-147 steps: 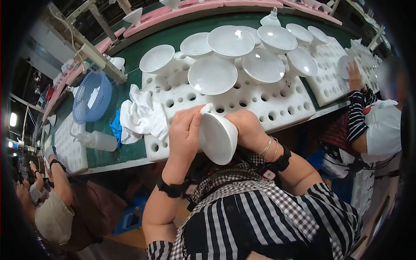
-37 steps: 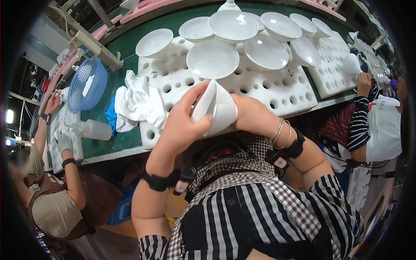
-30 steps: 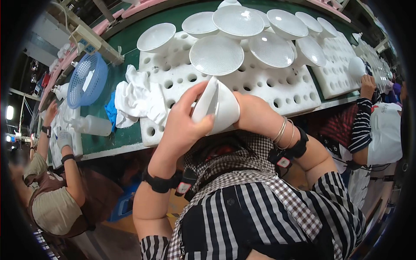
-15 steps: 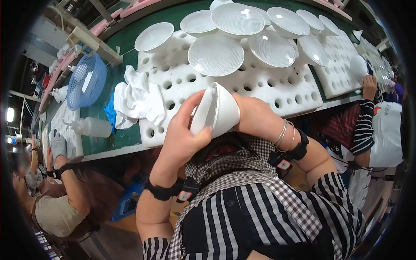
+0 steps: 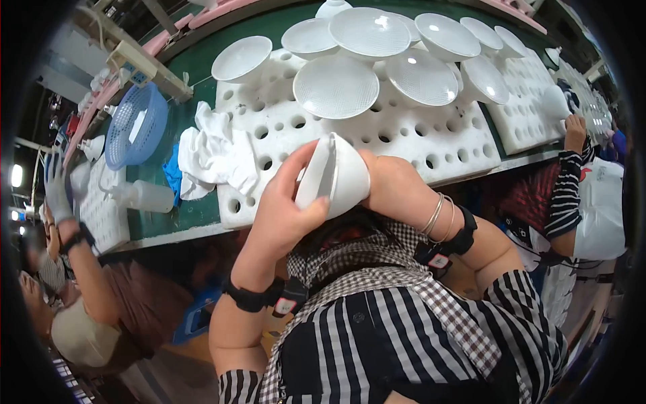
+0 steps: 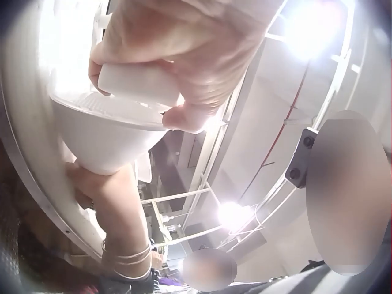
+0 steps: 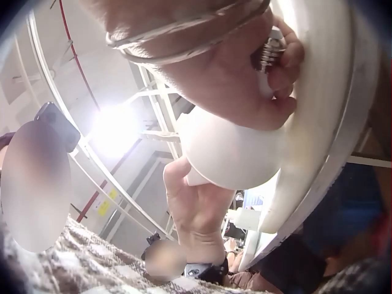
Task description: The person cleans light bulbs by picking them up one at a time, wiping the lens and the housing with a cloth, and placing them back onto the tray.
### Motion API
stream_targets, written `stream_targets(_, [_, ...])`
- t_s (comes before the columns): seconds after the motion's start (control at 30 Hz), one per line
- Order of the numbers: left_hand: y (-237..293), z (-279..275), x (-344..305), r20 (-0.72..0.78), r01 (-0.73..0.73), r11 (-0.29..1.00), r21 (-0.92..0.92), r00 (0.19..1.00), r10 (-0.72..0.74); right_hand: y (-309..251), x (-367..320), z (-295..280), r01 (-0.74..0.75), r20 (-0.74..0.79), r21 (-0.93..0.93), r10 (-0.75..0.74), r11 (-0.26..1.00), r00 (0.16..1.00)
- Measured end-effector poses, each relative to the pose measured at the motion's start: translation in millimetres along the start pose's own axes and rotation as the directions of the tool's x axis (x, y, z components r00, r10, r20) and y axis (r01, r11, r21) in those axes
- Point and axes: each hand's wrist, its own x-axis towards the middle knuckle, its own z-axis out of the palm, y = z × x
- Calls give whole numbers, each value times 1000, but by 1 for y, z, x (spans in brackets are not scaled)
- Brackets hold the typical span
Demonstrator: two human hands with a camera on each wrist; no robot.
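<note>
A white reflector bulb (image 5: pixel 353 180) is held tilted in front of the body. My right hand (image 5: pixel 397 185) grips its narrow neck; the metal screw base (image 7: pixel 269 52) shows beside the curled fingers in the right wrist view. My left hand (image 5: pixel 277 209) holds a smooth white pad-like piece (image 6: pixel 138 84) between fingers and thumb, close over the bulb's wide ribbed face. From the head view that pad stands at an angle to the rim, with a grey wedge between them. The thumb lies at the rim's lower edge. Several similar bulbs (image 5: pixel 336 87) stand face up in the foam board (image 5: pixel 407 151) ahead.
Left of the board lie a crumpled white cloth (image 5: pixel 215 158) and a blue cloth (image 5: pixel 171 178). A spray bottle (image 5: pixel 148 196) lies near a blue basket (image 5: pixel 161 111). People work on both sides; a gloved hand (image 5: pixel 57 192) is at the far left.
Several seconds ago the bulb's ribbed face showed to the head camera; now it is turned aside with the pad over it. In the last second both hands barely moved. The left neighbour's gloved hand has risen.
</note>
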Motion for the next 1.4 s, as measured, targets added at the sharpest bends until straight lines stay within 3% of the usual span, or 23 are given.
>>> stream_targets(0.1, [15,1,22,-14,42,997,71,999,-41,-4,0,0,15,-18,-27,-16,1000,1000])
stream_targets(0.23, [15,2,34,-2,77,997,1,997,-77,-6,-5,2,15,-58,-70,-19,997,998])
stream_targets(0.43, [8,1,-1,112,-38,999,35,993,33,2,-3,4,20,-48,-31,-22,999,999])
stream_targets(0.67, [9,2,4,22,22,999,-25,1000,-22,-3,-3,4,40,-73,-3,-41,999,997])
stream_targets(0.73, [16,2,18,25,67,995,73,997,-68,-8,-5,4,8,-45,-101,-12,995,999])
stream_targets(0.83, [19,4,32,14,95,995,40,995,-95,-4,-7,9,32,-93,-121,-43,992,995])
stream_targets(1.07, [1,-2,-2,82,-88,985,148,994,77,2,-3,8,37,-78,-82,-43,996,996])
stream_targets(1.13, [3,1,-8,11,-10,998,55,1000,10,-2,-3,6,40,-76,-70,-45,997,996])
stream_targets(1.33, [11,5,34,-55,54,994,94,997,-49,-9,-10,11,-1,-89,-176,-15,984,996])
stream_targets(1.37, [5,4,40,-68,-7,998,68,998,12,-8,-11,11,16,-92,-162,-31,987,995])
stream_targets(1.4, [3,2,43,-54,23,998,-51,998,-26,-7,-12,9,35,-96,-147,-50,988,994])
